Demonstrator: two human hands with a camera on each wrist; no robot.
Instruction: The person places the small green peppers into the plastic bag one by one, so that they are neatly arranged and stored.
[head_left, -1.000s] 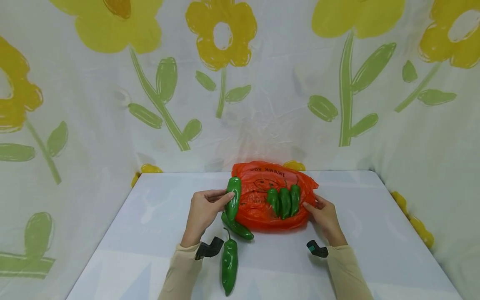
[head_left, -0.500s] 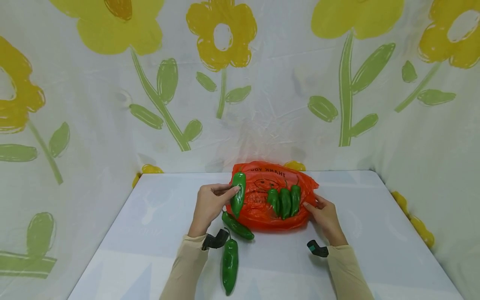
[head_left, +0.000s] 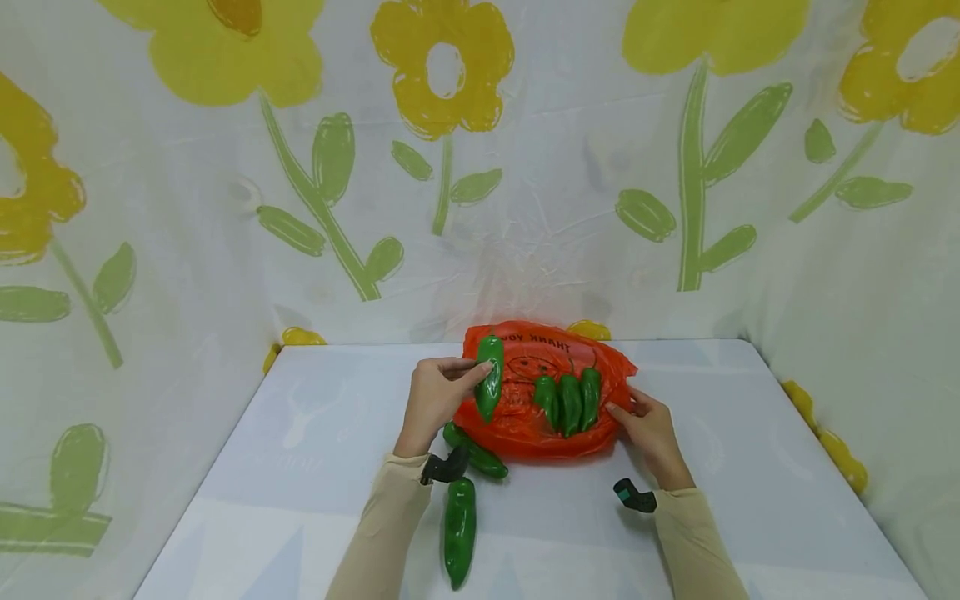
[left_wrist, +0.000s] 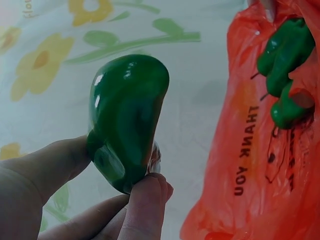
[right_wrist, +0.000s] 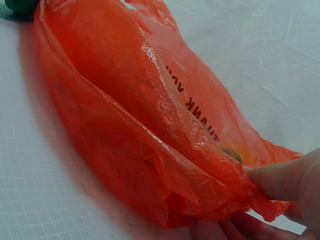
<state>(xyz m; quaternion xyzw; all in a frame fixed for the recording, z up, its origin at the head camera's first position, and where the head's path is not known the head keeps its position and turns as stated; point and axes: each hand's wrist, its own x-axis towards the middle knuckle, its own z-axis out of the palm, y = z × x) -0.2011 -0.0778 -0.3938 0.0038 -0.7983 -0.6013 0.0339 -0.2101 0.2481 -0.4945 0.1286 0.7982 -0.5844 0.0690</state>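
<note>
A long green pepper (head_left: 490, 382) is pinched between the thumb and fingers of my left hand (head_left: 441, 396), raised in front of the left part of a red plastic bag (head_left: 510, 433). In the left wrist view the same pepper (left_wrist: 127, 117) shows end-on and glossy. Several green peppers (head_left: 570, 404) lie side by side in the bag's right half, under printed "THANK YOU" lettering. My right hand (head_left: 651, 429) pinches the bag's right edge; the right wrist view shows the thumb and fingers (right_wrist: 280, 180) gripping the crumpled plastic.
Two more green peppers rest on the white table (head_left: 562, 533): one slanted pepper (head_left: 480, 454) by the bag's lower left corner, one lengthwise pepper (head_left: 460, 533) nearer the front. Behind the table hangs a flower-printed cloth (head_left: 540, 208).
My left hand has carried the pepper to the right and slightly up, from beside the bag's left edge to in front of the bag. My right hand has stayed on the bag.
</note>
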